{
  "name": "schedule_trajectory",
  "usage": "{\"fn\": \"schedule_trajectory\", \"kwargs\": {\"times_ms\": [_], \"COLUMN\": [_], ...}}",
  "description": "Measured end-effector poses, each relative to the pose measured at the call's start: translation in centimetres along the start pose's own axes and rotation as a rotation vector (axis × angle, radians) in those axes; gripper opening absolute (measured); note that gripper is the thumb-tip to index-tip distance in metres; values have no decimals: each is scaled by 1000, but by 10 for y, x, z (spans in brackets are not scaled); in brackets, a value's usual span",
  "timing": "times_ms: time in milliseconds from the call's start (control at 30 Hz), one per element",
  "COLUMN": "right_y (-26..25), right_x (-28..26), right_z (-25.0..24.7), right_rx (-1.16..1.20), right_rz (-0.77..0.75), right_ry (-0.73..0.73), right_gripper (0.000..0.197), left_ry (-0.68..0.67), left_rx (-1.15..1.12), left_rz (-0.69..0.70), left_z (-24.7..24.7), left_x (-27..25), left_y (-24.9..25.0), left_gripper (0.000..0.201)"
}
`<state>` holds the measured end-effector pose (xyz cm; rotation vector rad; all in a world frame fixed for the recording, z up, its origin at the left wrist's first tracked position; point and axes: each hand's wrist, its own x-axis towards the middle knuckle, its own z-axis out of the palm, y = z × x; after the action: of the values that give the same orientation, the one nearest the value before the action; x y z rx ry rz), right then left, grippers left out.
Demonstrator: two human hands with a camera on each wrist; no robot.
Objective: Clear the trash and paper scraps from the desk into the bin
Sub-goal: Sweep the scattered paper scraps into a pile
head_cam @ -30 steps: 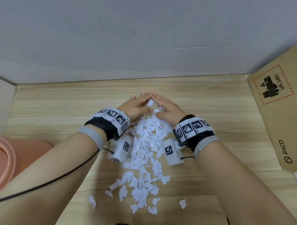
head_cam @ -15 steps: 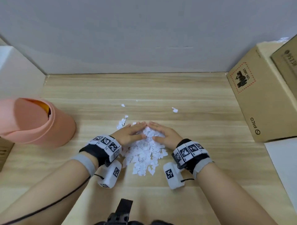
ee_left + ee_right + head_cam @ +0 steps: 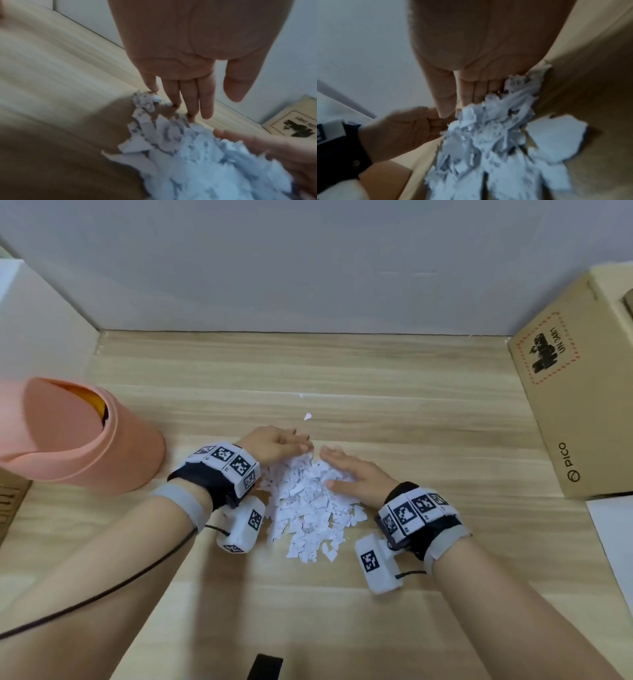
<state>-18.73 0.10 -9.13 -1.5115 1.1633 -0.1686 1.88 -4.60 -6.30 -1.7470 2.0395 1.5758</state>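
Two hands flank a heap of white paper scraps (image 3: 310, 501) mid-desk (image 3: 428, 440). Left hand (image 3: 274, 444) sits at the heap's far-left edge, fingers straight and together, tips on the scraps and desk, thumb held apart; nothing gripped, per left wrist view (image 3: 173, 56). Right hand (image 3: 352, 474) lies flat on the heap's right side, fingers extended and angled toward the left hand, palm pressing scraps, not curled round them; the right wrist view (image 3: 481, 56) shows fingers buried in paper. Fingertips of both hands are near each other at the heap's far end, not touching. One stray scrap (image 3: 307, 416) lies beyond the hands, apart from the heap. Pink bin (image 3: 85, 440) stands at desk's left, leaning in the wide-angle view, opening facing up-right, well apart from the heap. Cardboard box (image 3: 579, 392) sits at desk's right, against the wall. Both wrists wear marker bands with small white camera units below.
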Motion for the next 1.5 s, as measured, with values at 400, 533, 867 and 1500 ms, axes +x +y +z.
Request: {"fn": "schedule_trajectory", "kwargs": {"times_ms": [400, 533, 867, 1500], "right_y": [-30, -33, -14, 22], "right_x": [86, 97, 5, -59], "right_z": [-38, -46, 8, 50], "right_rx": [-152, -258, -175, 110], "right_rz": [52, 7, -50, 93], "right_ry": [116, 21, -176, 559], "right_gripper": [67, 60, 48, 59], "left_ry": [76, -18, -263, 533], "left_rx": [-63, 142, 167, -426], "left_rz": [-43, 10, 7, -21], "left_z": [-30, -34, 8, 62], "left_x": [55, 63, -18, -77], "left_y": [11, 6, -21, -70], "left_gripper": [51, 50, 50, 41]}}
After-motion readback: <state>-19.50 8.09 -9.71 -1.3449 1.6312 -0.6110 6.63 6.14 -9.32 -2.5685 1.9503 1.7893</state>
